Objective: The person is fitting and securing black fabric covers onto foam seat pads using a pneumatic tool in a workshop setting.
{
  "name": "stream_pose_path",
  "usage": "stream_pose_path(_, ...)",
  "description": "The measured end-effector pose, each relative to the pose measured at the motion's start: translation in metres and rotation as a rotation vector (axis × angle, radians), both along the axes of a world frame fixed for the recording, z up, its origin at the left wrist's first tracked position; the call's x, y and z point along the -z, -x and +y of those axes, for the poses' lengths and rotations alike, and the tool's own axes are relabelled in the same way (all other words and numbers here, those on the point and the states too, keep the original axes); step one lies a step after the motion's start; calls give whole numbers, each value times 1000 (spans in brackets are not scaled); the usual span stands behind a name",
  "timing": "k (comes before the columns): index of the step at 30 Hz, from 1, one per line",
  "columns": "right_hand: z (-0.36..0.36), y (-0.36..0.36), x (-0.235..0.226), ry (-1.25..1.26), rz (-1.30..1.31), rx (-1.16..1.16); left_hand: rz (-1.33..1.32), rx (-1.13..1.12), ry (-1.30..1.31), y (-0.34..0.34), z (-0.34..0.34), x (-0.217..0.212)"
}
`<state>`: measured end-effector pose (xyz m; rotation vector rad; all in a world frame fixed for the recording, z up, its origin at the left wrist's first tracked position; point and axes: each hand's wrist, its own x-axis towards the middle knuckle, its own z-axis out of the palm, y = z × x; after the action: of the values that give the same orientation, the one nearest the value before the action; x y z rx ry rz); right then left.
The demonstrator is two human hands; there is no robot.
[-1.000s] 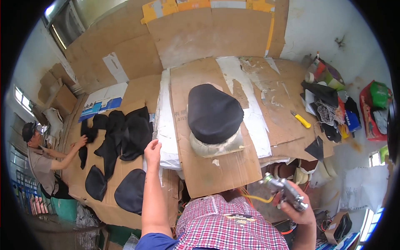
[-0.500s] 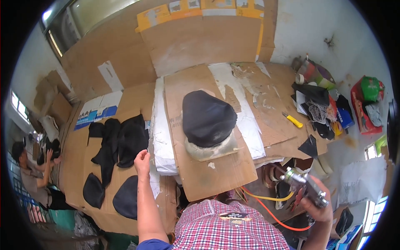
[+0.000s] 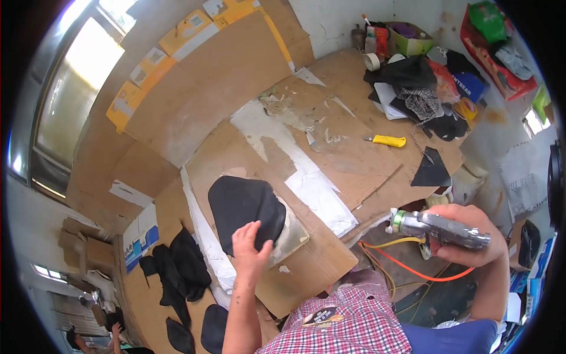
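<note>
A black cover (image 3: 242, 206) lies over a pale foam block (image 3: 290, 231) on a cardboard sheet (image 3: 306, 265). My left hand (image 3: 250, 251) rests on the near edge of the black cover, fingers spread. My right hand (image 3: 469, 236) is raised at the right and grips a silver spray gun (image 3: 439, 229) whose nozzle points left toward the block. Orange and yellow hoses (image 3: 407, 265) trail down from the gun.
Black fabric pieces (image 3: 180, 274) lie on the table to the left. A yellow utility knife (image 3: 386, 140), a roll of tape (image 3: 371, 61) and piled clutter sit at the back right. Cardboard panels lean on the wall behind. Another person (image 3: 94, 336) crouches at the lower left.
My left hand has moved from the table's left side onto the black cover. My right hand has lifted the spray gun higher and closer to the block. The view has swung right.
</note>
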<state>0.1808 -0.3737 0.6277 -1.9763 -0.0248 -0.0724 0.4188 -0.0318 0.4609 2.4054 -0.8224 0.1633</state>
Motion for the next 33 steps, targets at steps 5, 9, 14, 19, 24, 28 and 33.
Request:
stream_pose_path(5,-32,-27,-7,45,-21,-38,-81,-30,-158,-3,-21,22)
stream_pose_path(9,-37,-55,-17,-32,56,-108,-47,-76,-169,-5,2,33)
stream_pose_path(14,-7,-94,-31,103,-22,-146,-80,-141,-93,7,-8,26)
stream_pose_path(19,29,-109,-42,121,-3,-165,-88,-89,-45,18,-14,22)
stream_pose_path(24,96,-118,-60,37,53,-28,-67,14,9,21,-10,34)
stream_pose_path(28,147,-113,-74,113,84,-36,-77,90,85,21,-5,46)
stream_pose_path(33,223,-87,-102,406,40,-343,-114,118,201,17,-1,67)
